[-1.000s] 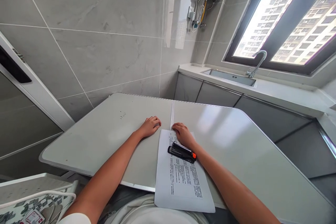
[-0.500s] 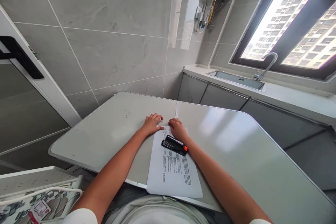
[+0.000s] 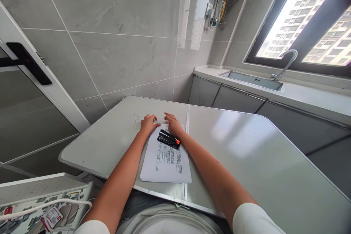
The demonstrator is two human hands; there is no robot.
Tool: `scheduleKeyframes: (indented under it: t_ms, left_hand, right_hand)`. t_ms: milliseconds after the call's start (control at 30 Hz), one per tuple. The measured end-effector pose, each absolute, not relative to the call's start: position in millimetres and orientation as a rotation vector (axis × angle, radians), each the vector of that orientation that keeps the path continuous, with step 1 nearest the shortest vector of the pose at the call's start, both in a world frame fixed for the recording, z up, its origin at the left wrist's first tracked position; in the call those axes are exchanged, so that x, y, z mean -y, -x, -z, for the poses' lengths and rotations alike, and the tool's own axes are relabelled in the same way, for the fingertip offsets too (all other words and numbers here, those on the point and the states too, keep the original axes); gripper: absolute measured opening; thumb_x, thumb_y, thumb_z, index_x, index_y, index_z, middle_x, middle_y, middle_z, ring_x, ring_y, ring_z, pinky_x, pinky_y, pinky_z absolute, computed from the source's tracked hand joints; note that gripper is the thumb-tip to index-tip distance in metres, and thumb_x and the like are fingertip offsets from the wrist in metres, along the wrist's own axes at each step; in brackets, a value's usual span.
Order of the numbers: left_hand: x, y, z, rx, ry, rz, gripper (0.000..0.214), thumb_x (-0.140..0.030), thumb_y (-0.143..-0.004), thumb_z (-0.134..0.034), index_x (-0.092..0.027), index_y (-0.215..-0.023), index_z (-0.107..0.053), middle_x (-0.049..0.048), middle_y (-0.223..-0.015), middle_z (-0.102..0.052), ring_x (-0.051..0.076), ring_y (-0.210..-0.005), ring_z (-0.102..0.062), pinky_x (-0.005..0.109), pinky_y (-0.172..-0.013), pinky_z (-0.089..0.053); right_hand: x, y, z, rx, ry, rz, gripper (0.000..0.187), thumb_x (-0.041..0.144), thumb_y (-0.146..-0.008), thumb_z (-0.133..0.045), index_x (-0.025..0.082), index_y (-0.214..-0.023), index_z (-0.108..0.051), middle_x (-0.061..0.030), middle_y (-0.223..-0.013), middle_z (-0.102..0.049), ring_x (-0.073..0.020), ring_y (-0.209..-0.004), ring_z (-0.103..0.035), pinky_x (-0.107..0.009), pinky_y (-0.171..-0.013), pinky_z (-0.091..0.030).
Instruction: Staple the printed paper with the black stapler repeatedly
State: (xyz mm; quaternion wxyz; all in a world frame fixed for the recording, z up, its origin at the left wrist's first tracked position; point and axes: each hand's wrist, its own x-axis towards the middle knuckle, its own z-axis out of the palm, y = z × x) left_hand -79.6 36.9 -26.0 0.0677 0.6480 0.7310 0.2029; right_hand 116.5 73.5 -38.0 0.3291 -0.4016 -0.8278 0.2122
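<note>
A sheet of printed paper (image 3: 164,166) lies on the table in front of me, with its far edge between my hands. On its upper part rests a black stapler (image 3: 168,139) with an orange-red end. My left hand (image 3: 148,124) is at the far left corner of the paper, fingers spread and thumb against the sheet's edge. At the far right corner is my right hand (image 3: 173,123), fingers loosely extended past the edge and slightly bent, its wrist beside the stapler. Whether other sheets lie under the top one is hidden.
Several small dark bits (image 3: 136,119) lie left of my hands on the pale folding table (image 3: 233,168), which has a seam down its middle. A white rack (image 3: 41,190) stands at lower left, a door (image 3: 33,65) behind it. A counter with a sink (image 3: 253,80) runs along the right.
Paper and stapler have shifted left and away from me together with both hands, uncovering the table's seam. The fingers of my right hand have straightened somewhat. The view has tilted slightly.
</note>
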Motion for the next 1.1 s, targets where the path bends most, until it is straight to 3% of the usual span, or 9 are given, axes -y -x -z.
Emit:
scheduleKeyframes:
  t_ms: [133,233,333,400,467,567,833,1033,1100]
  left_hand:
    - [-42.8,85.7,31.8,-2.218,-1.742,-0.967,0.014,-0.027,-0.095,-0.058,-0.025,-0.107,-0.065,0.0095,-0.111,-0.07,0.028,-0.109,-0.062,0.038,-0.092,-0.042]
    - [-49.4,94.0,36.2,-2.209,-1.526,-1.151,0.019,-0.022,-0.099,-0.045,-0.023,-0.103,-0.064,0.0089,-0.102,-0.073,0.025,-0.098,-0.066,0.033,-0.084,-0.044]
    - [-54.1,98.4,40.2,-2.188,-1.459,-1.194,0.021,-0.019,-0.098,-0.042,-0.023,-0.099,-0.063,0.0055,-0.098,-0.075,0.02,-0.09,-0.068,0.029,-0.079,-0.044]
    - [-55.3,98.5,42.2,-2.176,-1.442,-1.21,0.02,-0.02,-0.096,-0.044,-0.023,-0.095,-0.064,0.0036,-0.095,-0.075,0.02,-0.087,-0.067,0.029,-0.08,-0.043]
    - [-55.1,98.0,43.6,-2.167,-1.439,-1.214,0.018,-0.021,-0.095,-0.047,-0.024,-0.092,-0.064,0.0029,-0.093,-0.075,0.02,-0.087,-0.067,0.03,-0.081,-0.043]
    - [-54.3,98.4,45.0,-2.151,-1.436,-1.218,0.017,-0.023,-0.093,-0.048,-0.025,-0.091,-0.065,0.0031,-0.094,-0.076,0.021,-0.09,-0.067,0.031,-0.082,-0.043]
    - [-59.2,107.0,45.5,-1.992,-1.42,-1.208,0.013,-0.025,-0.084,-0.057,-0.023,-0.084,-0.07,0.0032,-0.093,-0.076,0.021,-0.092,-0.066,0.031,-0.085,-0.045]
    - [-57.1,125.5,39.3,-1.705,-1.416,-1.261,0.02,-0.035,-0.08,-0.064,-0.019,-0.087,-0.073,0.0057,-0.089,-0.075,0.02,-0.087,-0.066,0.028,-0.079,-0.05]
    - [-56.5,130.5,37.9,-1.654,-1.401,-1.309,0.026,-0.041,-0.081,-0.063,-0.019,-0.09,-0.072,0.0069,-0.09,-0.074,0.019,-0.087,-0.065,0.028,-0.079,-0.05]
  right_hand:
    - [-53.5,-144.3,31.0,1.955,1.177,-0.626,0.032,0.012,-0.093,-0.034,0.02,-0.108,-0.06,-0.008,-0.107,-0.067,-0.0218,-0.1,-0.061,-0.038,-0.091,-0.05]
    - [-22.2,-169.1,27.6,1.982,1.049,-0.828,0.03,0.032,-0.103,-0.036,0.023,-0.114,-0.062,-0.0045,-0.112,-0.069,-0.0206,-0.101,-0.063,-0.035,-0.089,-0.051]
    - [10.8,-179.7,24.9,2.105,0.867,-1.062,0.036,0.043,-0.102,-0.048,0.027,-0.132,-0.059,-0.0036,-0.124,-0.068,-0.0216,-0.108,-0.063,-0.035,-0.093,-0.049]
    - [25.8,-174.6,24.3,2.174,0.883,-1.048,0.047,0.04,-0.093,-0.064,0.027,-0.137,-0.056,-0.0045,-0.122,-0.069,-0.0232,-0.105,-0.065,-0.035,-0.09,-0.049]
    - [33.1,-162.6,24.8,2.197,0.969,-0.963,0.044,0.032,-0.086,-0.071,0.025,-0.129,-0.061,-0.0042,-0.111,-0.072,-0.0236,-0.098,-0.066,-0.034,-0.084,-0.049]
    - [34.1,-143.9,26.9,2.199,1.043,-0.9,0.026,0.024,-0.084,-0.067,0.024,-0.11,-0.067,-0.0019,-0.094,-0.071,-0.0213,-0.084,-0.065,-0.03,-0.073,-0.047]
    - [37.0,-135.2,29.9,2.174,1.115,-0.839,0.01,0.021,-0.084,-0.064,0.023,-0.094,-0.063,0.0005,-0.079,-0.067,-0.017,-0.07,-0.059,-0.025,-0.061,-0.037]
    - [39.4,-126.8,33.8,2.108,1.184,-0.754,0.007,0.024,-0.085,-0.066,0.023,-0.091,-0.062,-0.0013,-0.079,-0.066,-0.0189,-0.073,-0.06,-0.027,-0.065,-0.04]
    - [38.1,-127.4,30.9,2.128,1.152,-0.821,0.016,0.033,-0.086,-0.07,0.023,-0.099,-0.065,-0.0017,-0.084,-0.069,-0.02,-0.077,-0.062,-0.028,-0.067,-0.044]
